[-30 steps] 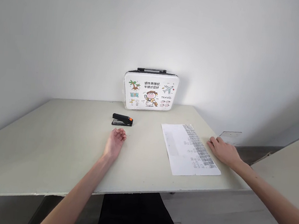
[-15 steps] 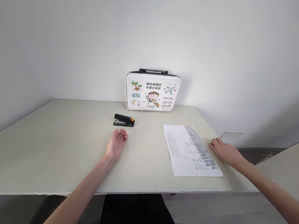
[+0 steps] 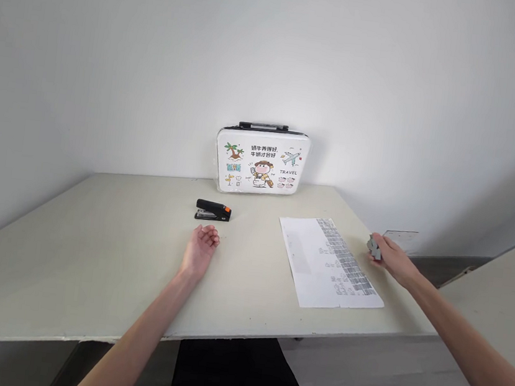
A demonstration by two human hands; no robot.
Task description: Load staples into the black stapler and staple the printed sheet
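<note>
My left hand [image 3: 201, 250] rests palm up on the table, its fingers loosely curled with nothing visible in them. Just beyond its fingertips lies a black stapler [image 3: 213, 211] with an orange patch at its right end. At the table's right edge, my right hand [image 3: 390, 257] is closed on a small grey object [image 3: 375, 247] with an uneven outline. Its kind is hard to make out, since the fingers cover part of it. A printed sheet of paper [image 3: 318, 269] lies flat to the left of that hand, apart from it.
A white case [image 3: 261, 162] with cartoon prints and a black handle stands upright against the wall at the back of the pale table [image 3: 91, 248]. Behind my right hand a white wall plate [image 3: 401, 237] shows low on the wall.
The small grey object has come into sight in my right hand, which has turned and lifted slightly at the table's right edge. My left hand, the stapler and the paper stay put.
</note>
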